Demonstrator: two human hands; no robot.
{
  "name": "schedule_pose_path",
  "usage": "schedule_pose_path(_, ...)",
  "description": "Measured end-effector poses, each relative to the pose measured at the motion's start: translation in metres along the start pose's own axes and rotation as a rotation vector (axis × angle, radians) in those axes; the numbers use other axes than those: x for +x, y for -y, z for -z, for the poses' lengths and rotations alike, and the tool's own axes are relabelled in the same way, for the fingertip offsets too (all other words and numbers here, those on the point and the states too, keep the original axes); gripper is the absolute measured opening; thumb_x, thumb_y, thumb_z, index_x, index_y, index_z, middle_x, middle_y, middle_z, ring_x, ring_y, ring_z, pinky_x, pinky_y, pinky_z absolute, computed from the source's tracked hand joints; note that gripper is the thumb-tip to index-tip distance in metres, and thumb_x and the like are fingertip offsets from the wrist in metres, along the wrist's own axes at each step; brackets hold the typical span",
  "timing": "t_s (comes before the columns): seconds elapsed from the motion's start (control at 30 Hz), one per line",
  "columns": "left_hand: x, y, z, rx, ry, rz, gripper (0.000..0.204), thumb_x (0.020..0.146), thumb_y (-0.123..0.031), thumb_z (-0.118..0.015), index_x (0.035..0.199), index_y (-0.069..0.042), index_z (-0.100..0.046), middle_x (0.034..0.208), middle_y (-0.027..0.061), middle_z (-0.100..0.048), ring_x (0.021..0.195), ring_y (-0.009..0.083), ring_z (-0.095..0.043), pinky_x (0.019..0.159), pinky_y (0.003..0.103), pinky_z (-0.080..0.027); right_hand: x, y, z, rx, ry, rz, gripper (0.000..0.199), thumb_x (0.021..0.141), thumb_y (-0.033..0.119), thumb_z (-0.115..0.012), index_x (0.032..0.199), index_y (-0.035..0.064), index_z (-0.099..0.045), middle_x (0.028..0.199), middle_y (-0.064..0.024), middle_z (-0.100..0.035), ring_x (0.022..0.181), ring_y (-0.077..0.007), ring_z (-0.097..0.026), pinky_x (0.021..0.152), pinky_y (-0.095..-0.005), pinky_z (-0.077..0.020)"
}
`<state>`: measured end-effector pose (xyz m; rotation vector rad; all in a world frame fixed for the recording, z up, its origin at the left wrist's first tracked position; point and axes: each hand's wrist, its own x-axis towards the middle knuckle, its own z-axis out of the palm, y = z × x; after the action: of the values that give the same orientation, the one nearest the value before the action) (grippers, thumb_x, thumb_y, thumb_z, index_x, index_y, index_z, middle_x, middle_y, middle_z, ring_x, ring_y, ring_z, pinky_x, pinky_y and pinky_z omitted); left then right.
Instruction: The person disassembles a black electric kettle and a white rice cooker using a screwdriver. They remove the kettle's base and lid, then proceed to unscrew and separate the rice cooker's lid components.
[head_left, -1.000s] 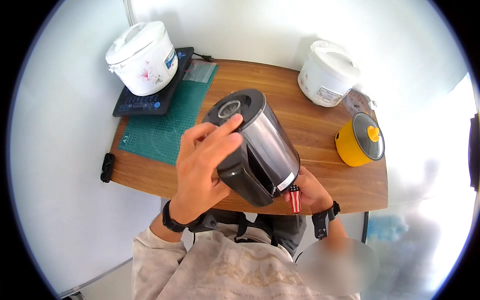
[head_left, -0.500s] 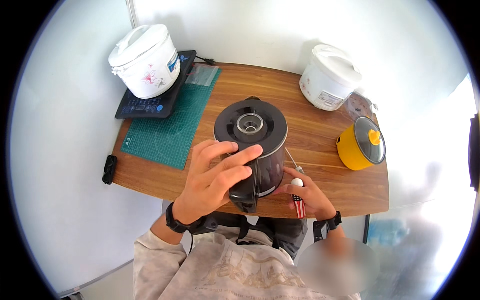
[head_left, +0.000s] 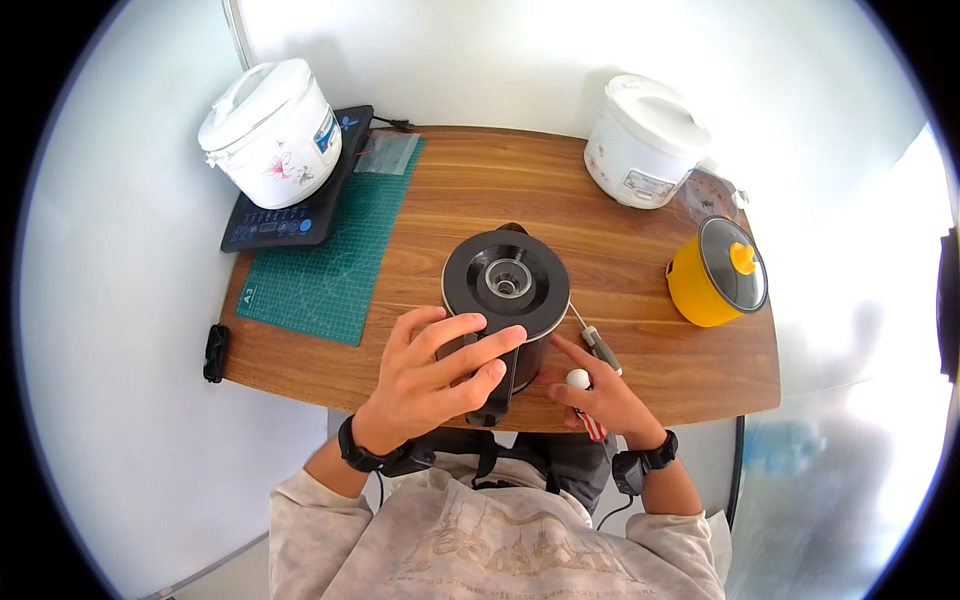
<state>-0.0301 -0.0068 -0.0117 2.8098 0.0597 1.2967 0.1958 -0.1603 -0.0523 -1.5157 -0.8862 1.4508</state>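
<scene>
A dark jug (head_left: 506,265) with a round black lid and a clear ringed centre stands near the table's front edge, its handle toward me. My left hand (head_left: 430,370) is wrapped over this handle, fingertips near the lid's rim. At the jug's lower right is my right hand (head_left: 605,395), a finger reaching to the base. Its curled fingers hold a tool with a red-and-white striped handle (head_left: 593,427) and a white ball end; the rest is hidden. Just beyond those fingers lies a screwdriver (head_left: 602,350) with a grey handle.
A white rice cooker (head_left: 275,140) sits on a black induction cooktop (head_left: 270,228) over a green cutting mat (head_left: 320,290) at left. Another white cooker (head_left: 640,145) and a yellow pot (head_left: 700,285) stand at right. A black object (head_left: 216,353) is at the left table edge.
The jug looks lower and smaller, with both hands still at it. More of the grey-handled screwdriver now shows, and less of the striped handle. The whole view has shifted slightly.
</scene>
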Motion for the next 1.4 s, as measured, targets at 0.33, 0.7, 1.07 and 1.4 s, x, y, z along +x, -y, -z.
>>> schedule_pose_path(0.33, -0.005, -0.004, -0.007, -0.061, -0.001, 0.021, 0.019, 0.084, -0.012, -0.073, 0.098, -0.015, -0.060, 0.124, -0.0002, -0.073, 0.108, 0.0239, -0.063, 0.089, 0.038, -0.050, 0.007, -0.006, 0.000, -0.102, -0.011, -0.011, 0.077, 0.091, 0.015, -0.067, 0.159, 0.0082, -0.032, 0.083, -0.0012, -0.066, 0.059, -0.0084, -0.060, 0.056, -0.0244, -0.0556)
schedule_pose_path(0.7, -0.009, -0.014, -0.009, -0.129, 0.013, 0.058, 0.026, 0.077, -0.009, -0.081, 0.099, -0.020, -0.073, 0.115, 0.0015, -0.069, 0.098, 0.0196, -0.065, 0.081, 0.033, -0.050, 0.015, -0.023, 0.007, -0.216, -0.050, 0.041, 0.075, 0.090, 0.018, -0.068, 0.158, 0.0116, -0.037, 0.082, -0.0058, -0.070, 0.055, -0.0123, -0.065, 0.050, -0.0265, -0.0521)
schedule_pose_path(1.07, -0.012, -0.019, -0.013, -0.154, 0.036, 0.024, 0.033, 0.072, -0.009, -0.080, 0.101, -0.023, -0.076, 0.096, -0.0057, -0.063, 0.089, 0.0137, -0.062, 0.075, 0.030, -0.046, 0.013, -0.014, 0.001, -0.347, -0.154, 0.132, 0.069, 0.089, 0.013, -0.068, 0.153, 0.0091, -0.043, 0.096, -0.0116, -0.074, 0.061, -0.0202, -0.070, 0.060, -0.0300, -0.0571)
schedule_pose_path(1.4, 0.004, -0.021, -0.005, -0.331, 0.166, 0.121, 0.031, 0.070, -0.006, -0.082, 0.098, -0.021, -0.078, 0.094, -0.0035, -0.064, 0.087, 0.0161, -0.061, 0.069, 0.029, -0.045, -0.013, 0.001, -0.004, -0.449, -0.398, 0.352, 0.030, 0.085, 0.016, -0.076, 0.111, 0.0047, -0.068, 0.084, -0.0097, -0.070, 0.072, -0.0193, -0.064, 0.066, -0.0307, -0.0517)
